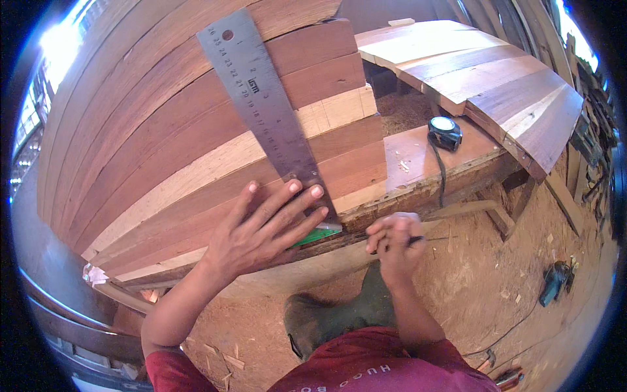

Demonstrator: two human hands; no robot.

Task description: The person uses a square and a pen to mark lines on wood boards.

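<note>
My left hand (258, 228) lies with fingers spread over the lower end of a try square. The square's wide steel blade (264, 98) slants across a row of reddish and pale wooden boards (235, 153). Its green stock (318, 234) shows under my fingers, along the near edge of the boards. My right hand (397, 240) is closed just off that edge, to the right of the square. A dark, thin bit shows at its fingers, too small and hidden to name.
A black tape measure (445, 134) with a dark strap sits on the bench (483, 145) at the right. Beyond it is another panel of joined boards (483, 72). A teal power tool (555, 284) with a cord lies on the dusty floor (470, 274), among wood scraps.
</note>
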